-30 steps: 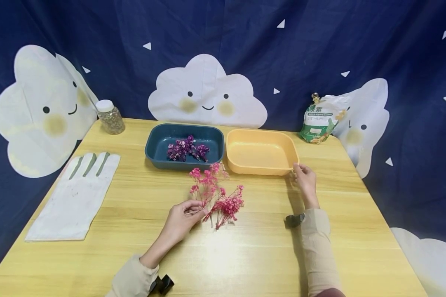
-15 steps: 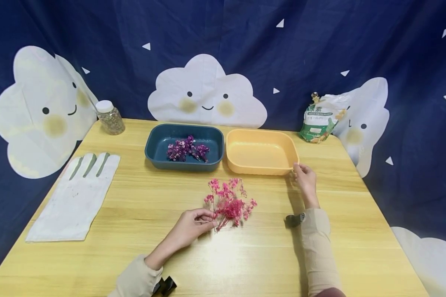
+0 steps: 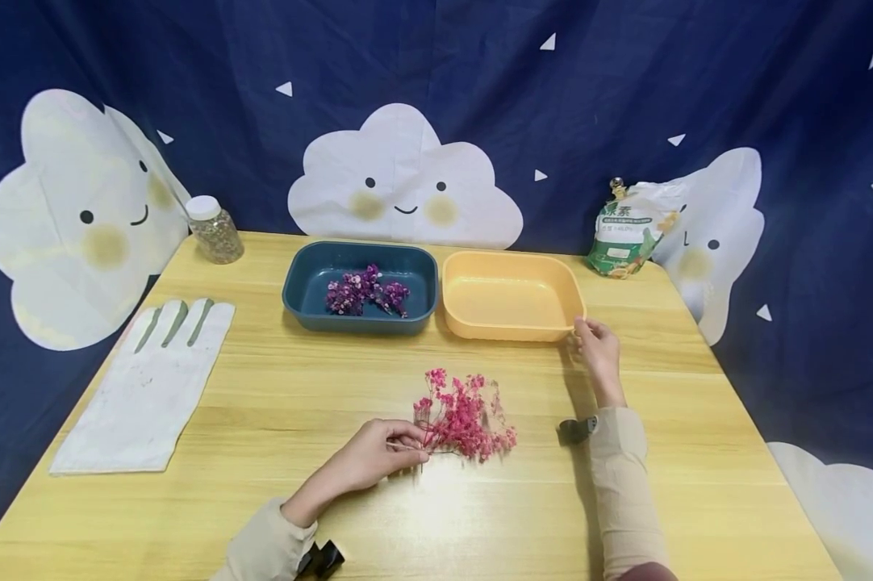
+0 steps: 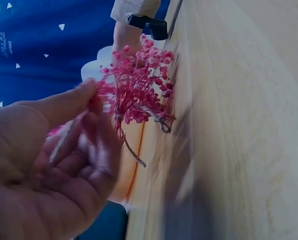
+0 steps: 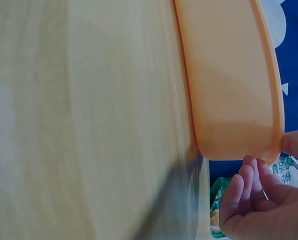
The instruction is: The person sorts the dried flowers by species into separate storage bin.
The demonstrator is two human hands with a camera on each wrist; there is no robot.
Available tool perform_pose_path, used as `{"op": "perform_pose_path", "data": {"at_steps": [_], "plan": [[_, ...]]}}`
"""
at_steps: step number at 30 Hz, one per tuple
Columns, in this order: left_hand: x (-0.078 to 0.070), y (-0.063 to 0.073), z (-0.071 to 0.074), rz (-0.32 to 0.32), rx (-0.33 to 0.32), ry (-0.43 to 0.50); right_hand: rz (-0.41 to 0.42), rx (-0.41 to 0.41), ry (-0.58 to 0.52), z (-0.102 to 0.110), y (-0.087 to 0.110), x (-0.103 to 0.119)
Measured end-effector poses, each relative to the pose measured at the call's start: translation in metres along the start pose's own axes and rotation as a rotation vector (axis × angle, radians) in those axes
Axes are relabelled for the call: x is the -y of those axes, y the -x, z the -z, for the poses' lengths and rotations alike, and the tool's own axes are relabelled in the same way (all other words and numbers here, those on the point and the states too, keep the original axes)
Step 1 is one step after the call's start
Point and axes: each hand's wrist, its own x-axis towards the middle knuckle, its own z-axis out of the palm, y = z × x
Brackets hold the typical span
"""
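My left hand [image 3: 381,456] pinches the thin stems of a bunch of pink dried flowers [image 3: 469,420] over the middle of the table. In the left wrist view the flowers [image 4: 144,82] spread beyond the thumb and forefinger, with a thin tie trailing from their stems. My right hand [image 3: 598,355] grips the rim of the yellow tub [image 3: 505,331] at its near right corner. Seen from the right wrist, the thumb lies at the rim and the fingers are under it, against the outer wall of the tub [image 5: 233,85].
A dark blue tub [image 3: 364,324] with purple dried flowers [image 3: 364,292] stands left of the yellow one. A white glove [image 3: 146,395] lies at left, and a lidded jar [image 3: 216,234] stands behind it. At the back right is a green and white bag [image 3: 625,238].
My left hand has moved right and slightly nearer, and the pink flowers have swung from pointing away to pointing right. My right hand keeps its hold on the yellow tub.
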Motion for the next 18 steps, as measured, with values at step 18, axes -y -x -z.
{"op": "perform_pose_path", "data": {"at_steps": [18], "plan": [[-0.017,0.001,0.005,-0.064,-0.258,0.048,-0.010,0.012,-0.009,0.000,0.001,0.001]]}}
